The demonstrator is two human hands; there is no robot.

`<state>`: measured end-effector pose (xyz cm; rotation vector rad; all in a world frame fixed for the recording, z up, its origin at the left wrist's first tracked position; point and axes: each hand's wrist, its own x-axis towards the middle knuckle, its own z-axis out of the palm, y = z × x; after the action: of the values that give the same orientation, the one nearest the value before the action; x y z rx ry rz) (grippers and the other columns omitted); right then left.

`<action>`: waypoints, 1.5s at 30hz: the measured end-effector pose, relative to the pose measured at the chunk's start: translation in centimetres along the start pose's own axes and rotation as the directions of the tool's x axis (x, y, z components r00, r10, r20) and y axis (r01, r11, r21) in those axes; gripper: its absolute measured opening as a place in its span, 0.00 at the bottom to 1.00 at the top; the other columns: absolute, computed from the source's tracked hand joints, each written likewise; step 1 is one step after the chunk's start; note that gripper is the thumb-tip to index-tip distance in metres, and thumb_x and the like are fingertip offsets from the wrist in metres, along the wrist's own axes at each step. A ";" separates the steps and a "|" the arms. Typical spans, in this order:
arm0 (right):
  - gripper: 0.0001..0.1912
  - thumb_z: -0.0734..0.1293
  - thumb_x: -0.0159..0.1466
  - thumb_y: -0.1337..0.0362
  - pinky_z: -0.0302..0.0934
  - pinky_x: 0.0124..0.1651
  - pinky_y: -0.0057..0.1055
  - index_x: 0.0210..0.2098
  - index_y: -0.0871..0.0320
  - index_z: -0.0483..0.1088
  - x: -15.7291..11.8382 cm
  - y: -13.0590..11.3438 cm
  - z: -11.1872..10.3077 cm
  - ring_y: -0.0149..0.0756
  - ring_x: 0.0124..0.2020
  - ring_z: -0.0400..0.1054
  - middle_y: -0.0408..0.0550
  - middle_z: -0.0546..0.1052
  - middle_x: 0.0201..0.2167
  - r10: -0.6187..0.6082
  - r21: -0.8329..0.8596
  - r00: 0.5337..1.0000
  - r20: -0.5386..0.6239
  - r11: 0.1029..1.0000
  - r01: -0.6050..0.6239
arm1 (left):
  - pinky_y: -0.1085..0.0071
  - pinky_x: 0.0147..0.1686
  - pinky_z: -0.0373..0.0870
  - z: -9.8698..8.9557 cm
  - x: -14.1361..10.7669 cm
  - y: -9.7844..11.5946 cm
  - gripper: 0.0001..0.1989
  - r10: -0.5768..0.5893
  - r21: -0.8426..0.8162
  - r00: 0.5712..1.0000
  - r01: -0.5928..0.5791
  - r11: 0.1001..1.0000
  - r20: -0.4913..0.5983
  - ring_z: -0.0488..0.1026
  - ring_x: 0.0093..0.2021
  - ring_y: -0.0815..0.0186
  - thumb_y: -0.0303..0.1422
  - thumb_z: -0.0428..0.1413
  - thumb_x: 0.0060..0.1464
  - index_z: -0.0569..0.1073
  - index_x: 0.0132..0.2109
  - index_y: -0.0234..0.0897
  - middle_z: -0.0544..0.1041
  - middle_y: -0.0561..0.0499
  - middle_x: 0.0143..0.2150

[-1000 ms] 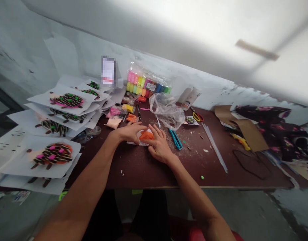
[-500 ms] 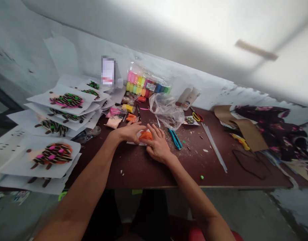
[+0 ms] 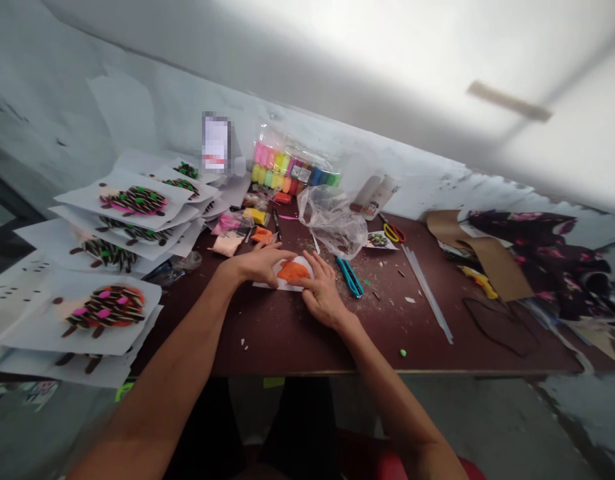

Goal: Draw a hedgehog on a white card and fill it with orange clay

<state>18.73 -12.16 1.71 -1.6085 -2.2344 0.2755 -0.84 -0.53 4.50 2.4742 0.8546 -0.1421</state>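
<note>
Grey-white painted wall (image 3: 137, 113) rises behind a dark maroon worktable (image 3: 287, 353) strewn with shavings and small crumbs. Near the table's middle, a flat patch of orange modelling clay (image 3: 293, 271) lies on a small white card (image 3: 266, 285). The left hand (image 3: 255, 263) reaches in from the left, its fingertips at the clay's left side, while the right hand (image 3: 321, 297) curves in from the other side, its fingers over the card's right edge. Neither hand is clenched or fully let go, but whether they pinch the card or only press down on it cannot be told. The clay looks light and soft, likely to dent and cling to the fingers, and the thin card should flex easily, so the card's bare edges seem the safest place to take hold. Fanned white sheets (image 3: 32, 320) bearing dark, spiky clay figures lie to the left. Beyond the hands sit a clear pack of clay tubs (image 3: 292, 167), a crumpled plastic bag (image 3: 332, 223), a teal craft knife (image 3: 350, 277) and yellow-handled scissors (image 3: 393, 233).
</note>
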 end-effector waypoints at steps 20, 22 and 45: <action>0.25 0.66 0.60 0.71 0.37 0.71 0.55 0.54 0.46 0.77 -0.4 -0.2 -0.4 0.52 0.75 0.39 0.45 0.51 0.75 -0.063 -0.198 0.998 -0.021 0.979 0.058 | 0.49 0.72 0.40 0.1 0.1 0.2 0.44 -0.010 -0.001 1.000 0.010 1.000 -0.011 0.45 0.75 0.48 0.33 0.62 0.45 0.60 0.70 0.42 0.61 0.44 0.73; 0.25 0.66 0.60 0.70 0.35 0.72 0.55 0.55 0.46 0.77 -0.5 -0.4 -0.6 0.52 0.75 0.38 0.46 0.51 0.75 -0.071 -0.242 0.997 -0.009 0.968 0.067 | 0.49 0.72 0.41 0.2 0.2 0.1 0.44 -0.013 0.000 1.000 0.013 1.000 -0.009 0.45 0.75 0.49 0.33 0.62 0.45 0.60 0.70 0.41 0.60 0.43 0.73; 0.21 0.66 0.66 0.64 0.37 0.71 0.52 0.57 0.47 0.74 -1.3 -0.1 -0.2 0.50 0.75 0.39 0.47 0.49 0.75 -0.040 -0.324 0.993 -0.115 0.946 0.000 | 0.51 0.72 0.39 -0.1 -0.2 0.8 0.43 -0.040 0.019 0.999 0.040 0.999 -0.010 0.45 0.76 0.49 0.31 0.61 0.46 0.60 0.70 0.39 0.61 0.44 0.73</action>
<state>19.15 -13.45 1.68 -1.7079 -2.2897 -0.2022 -0.51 -1.13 4.95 2.4784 0.9108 -0.1536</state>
